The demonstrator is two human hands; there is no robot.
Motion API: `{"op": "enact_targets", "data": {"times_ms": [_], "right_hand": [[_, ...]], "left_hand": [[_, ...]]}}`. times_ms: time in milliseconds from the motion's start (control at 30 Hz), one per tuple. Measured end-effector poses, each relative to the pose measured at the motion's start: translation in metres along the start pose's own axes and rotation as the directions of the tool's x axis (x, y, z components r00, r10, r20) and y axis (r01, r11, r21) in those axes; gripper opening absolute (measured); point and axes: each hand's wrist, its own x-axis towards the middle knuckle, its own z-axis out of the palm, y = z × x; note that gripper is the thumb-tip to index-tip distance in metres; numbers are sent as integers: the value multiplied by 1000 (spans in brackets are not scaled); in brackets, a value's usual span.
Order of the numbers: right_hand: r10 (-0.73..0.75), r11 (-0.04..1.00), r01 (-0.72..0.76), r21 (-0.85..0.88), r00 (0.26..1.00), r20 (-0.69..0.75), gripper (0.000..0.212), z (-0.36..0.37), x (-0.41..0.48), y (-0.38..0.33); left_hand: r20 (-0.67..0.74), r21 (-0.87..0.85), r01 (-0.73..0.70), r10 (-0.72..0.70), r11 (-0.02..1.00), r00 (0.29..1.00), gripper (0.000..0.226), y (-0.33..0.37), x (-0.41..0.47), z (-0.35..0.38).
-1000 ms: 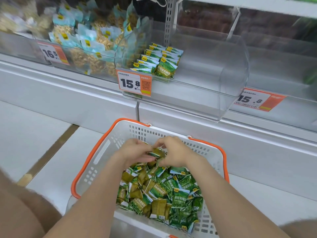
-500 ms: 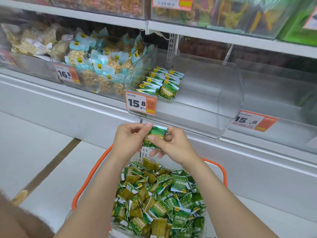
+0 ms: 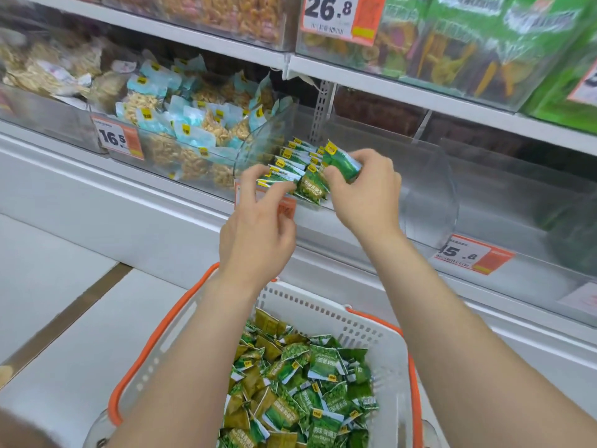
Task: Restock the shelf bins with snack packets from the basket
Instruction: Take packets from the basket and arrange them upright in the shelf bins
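So the right hand [image 3: 365,195] is up at the shelf, its grip closed round a small green foil snack packet [image 3: 340,163]: thumb underneath, fingers curled over the top. The packet is tilted, yellow corner label up, and sits just at the right end of the rows of matching green packets [image 3: 298,156] standing in the left part of the clear curved plastic shelf bin [image 3: 429,189]. The rest of that bin is bare plastic.

The left hand [image 3: 258,234] is right beside it, thumb and curled fingers on the front packets of the rows. Honestly I can't tell if that grip is actually pinching one or just touching them.

Down below, between both forearms, sits the white perforated plastic basket with orange rim [image 3: 323,305], holding a loose heap of green snack packets [image 3: 307,383].

Next bin to the left has pale blue bags of nuts [image 3: 181,124] behind an orange and white 16.5 price tag [image 3: 116,140]. There's a 15.8 price tag [image 3: 468,253] off to the right and a 26.8 price tag [image 3: 336,14] on the shelf above.
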Motion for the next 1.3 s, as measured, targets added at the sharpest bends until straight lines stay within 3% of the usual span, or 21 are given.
{"op": "enact_targets", "data": {"times_ms": [133,267,367,433,633,800,833,900,1033,1133,1200,1300], "right_hand": [[243,969,-218,-114,927,287,53,16,39,8],[339,940,-291,-177,847,409,57,36,61,6],[368,918,-249,-309,826,428,34,57,71,3],[350,899,-185,-398,849,395,25,69,75,-1],[364,887,-253,-386,897,250,51,84,83,1],[357,885,-217,-411,884,301,52,88,83,4],[335,889,-185,-418,886,321,46,87,82,3],[285,875,-74,-479,877,386,14,77,78,-1],[337,859,36,-510,711,617,16,57,69,-10],[350,862,67,-503,640,684,39,40,63,-15],[317,888,43,-458,666,675,40,31,59,-15],[178,971,-84,-224,877,445,26,22,48,-12]], "left_hand": [[19,15,38,-38,999,999,39,-7,0,7],[-4,10,26,-26,1000,1000,36,-10,-1,10],[0,19,22,-22,1000,1000,40,-9,-3,12],[2,22,21,-21,1000,1000,41,-9,-4,14],[-1,22,20,-20,1000,1000,42,-12,-1,15],[-9,8,27,-27,1000,1000,43,-12,-2,18],[-8,3,28,-28,1000,1000,43,-12,-3,18],[-6,-8,38,-38,999,999,43,-10,-4,19],[-5,3,58,-58,998,998,44,-8,-6,20],[16,37,73,-73,997,997,46,-3,-8,17],[45,55,98,-101,994,994,49,2,-8,15],[59,7,128,-129,992,990,53,7,-6,11]]}}
